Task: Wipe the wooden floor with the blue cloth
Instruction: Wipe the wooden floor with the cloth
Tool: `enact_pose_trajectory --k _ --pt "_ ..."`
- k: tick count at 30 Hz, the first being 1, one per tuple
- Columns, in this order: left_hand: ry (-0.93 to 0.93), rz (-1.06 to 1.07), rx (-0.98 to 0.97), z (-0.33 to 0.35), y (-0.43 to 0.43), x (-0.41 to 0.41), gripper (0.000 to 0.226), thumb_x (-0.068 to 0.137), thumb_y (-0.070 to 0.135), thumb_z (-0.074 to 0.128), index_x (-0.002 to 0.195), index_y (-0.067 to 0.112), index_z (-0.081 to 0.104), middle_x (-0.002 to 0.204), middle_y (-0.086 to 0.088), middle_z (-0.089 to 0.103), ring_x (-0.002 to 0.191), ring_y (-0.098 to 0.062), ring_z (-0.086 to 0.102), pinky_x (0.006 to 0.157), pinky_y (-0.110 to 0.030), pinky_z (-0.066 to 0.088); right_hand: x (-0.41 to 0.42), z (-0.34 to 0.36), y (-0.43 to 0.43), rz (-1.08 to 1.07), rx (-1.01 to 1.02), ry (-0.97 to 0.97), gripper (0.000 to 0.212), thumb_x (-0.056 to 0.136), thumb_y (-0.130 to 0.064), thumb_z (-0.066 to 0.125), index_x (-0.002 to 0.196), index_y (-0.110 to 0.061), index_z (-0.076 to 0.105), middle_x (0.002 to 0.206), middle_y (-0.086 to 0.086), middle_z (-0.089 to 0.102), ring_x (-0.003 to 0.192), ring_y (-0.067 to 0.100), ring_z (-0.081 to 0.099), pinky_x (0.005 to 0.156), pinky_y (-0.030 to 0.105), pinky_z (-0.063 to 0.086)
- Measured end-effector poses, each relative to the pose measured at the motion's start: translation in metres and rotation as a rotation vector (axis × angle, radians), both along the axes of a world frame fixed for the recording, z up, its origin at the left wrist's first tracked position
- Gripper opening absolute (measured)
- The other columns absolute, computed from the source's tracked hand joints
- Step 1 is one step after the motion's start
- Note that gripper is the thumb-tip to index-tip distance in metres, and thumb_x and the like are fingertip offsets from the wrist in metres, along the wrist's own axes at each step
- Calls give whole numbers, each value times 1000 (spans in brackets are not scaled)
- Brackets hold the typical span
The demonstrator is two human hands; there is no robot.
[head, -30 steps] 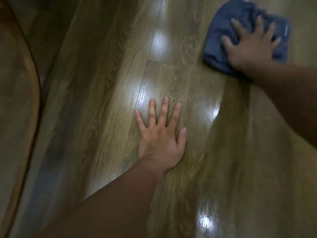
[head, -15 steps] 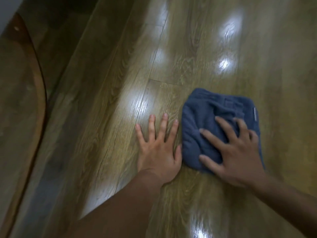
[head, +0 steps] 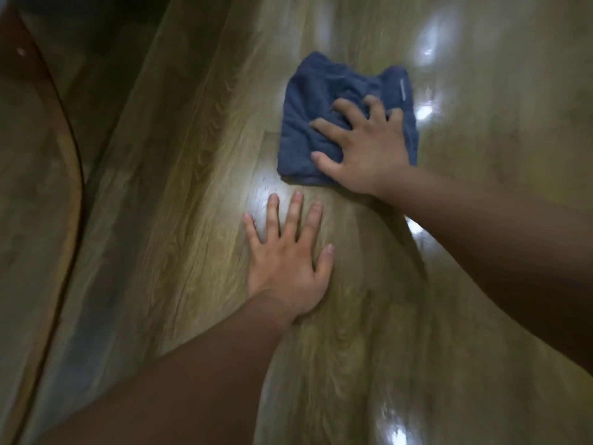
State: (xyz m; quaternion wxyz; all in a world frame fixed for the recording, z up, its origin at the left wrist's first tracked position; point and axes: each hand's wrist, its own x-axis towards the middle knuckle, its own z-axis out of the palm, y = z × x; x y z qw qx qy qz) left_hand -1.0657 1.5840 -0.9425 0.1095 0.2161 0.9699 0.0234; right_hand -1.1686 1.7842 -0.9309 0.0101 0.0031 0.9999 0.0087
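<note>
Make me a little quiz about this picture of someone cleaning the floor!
1. True or false: the left hand lies flat on the cloth.
2. Which presses down on the cloth? A: the left hand. B: the right hand. C: both hands.
3. Fill in: the cloth's colour is ____.
Key: 1 false, it lies on the bare floor; 2 B; 3 blue.
</note>
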Motion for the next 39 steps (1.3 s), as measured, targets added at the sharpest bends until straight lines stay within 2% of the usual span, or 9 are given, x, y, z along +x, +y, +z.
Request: enact_pose_trajectory --k 6,10,15,18,21,24,27,34,39 --pt "47 -13 9 -5 -3 -2 68 95 61 12 157 34 0 168 1 -3 152 -30 -13 116 -63 -14 110 4 82 -221 -12 -9 66 89 -73 20 146 -45 38 159 0 31 143 40 24 103 56 30" --pt "51 -23 9 -7 -3 -3 68 96 61 9 157 34 0 168 0 -3 152 -30 -13 115 -63 -15 208 9 66 -278 -83 -50 65 90 -68 26 148 -43 41 158 1 34 145 40 22 107 56 29" --pt "53 -28 10 -2 -3 -2 66 98 59 16 158 33 4 168 -1 1 153 -31 -8 117 -65 -7 301 16 19 -109 -189 -19 58 84 -63 48 134 -37 61 146 3 50 135 46 37 100 58 34" --pt "69 -29 35 -4 -3 -3 66 97 60 16 157 33 7 168 -1 2 153 -30 -7 118 -66 -6 268 27 51 28 -83 -70 58 80 -65 46 127 -34 63 139 6 53 126 50 43 104 67 30" --pt "75 -16 49 -9 -3 -5 67 96 62 15 157 36 7 168 1 3 153 -29 -6 118 -65 -7 191 28 99 -170 -50 -95 64 77 -63 41 131 -32 53 145 10 41 143 49 24 110 72 18" --pt "99 -19 43 -11 -2 -6 67 95 63 14 156 38 4 168 1 1 153 -29 -7 118 -65 -7 126 29 134 -158 -148 -127 65 66 -67 40 126 -41 42 152 8 33 145 46 20 113 69 19" --pt "100 -21 33 -9 -2 -7 67 95 63 13 156 38 3 168 1 0 153 -30 -7 118 -65 -6 109 21 125 -235 -203 -149 71 75 -68 31 145 -55 25 167 -1 12 149 49 6 118 67 7" --pt "97 -31 58 -7 -3 -9 68 94 65 19 156 39 9 168 0 7 153 -31 -1 118 -66 -3 213 16 76 -225 -120 -98 69 84 -65 26 150 -47 32 165 -2 21 150 46 6 119 65 6" --pt "104 -19 58 -9 -3 -9 68 94 65 18 156 37 11 167 -1 8 153 -32 1 117 -67 -1 369 11 7 -82 -210 13 64 81 -56 55 143 -42 52 160 -1 36 150 46 15 115 69 12"
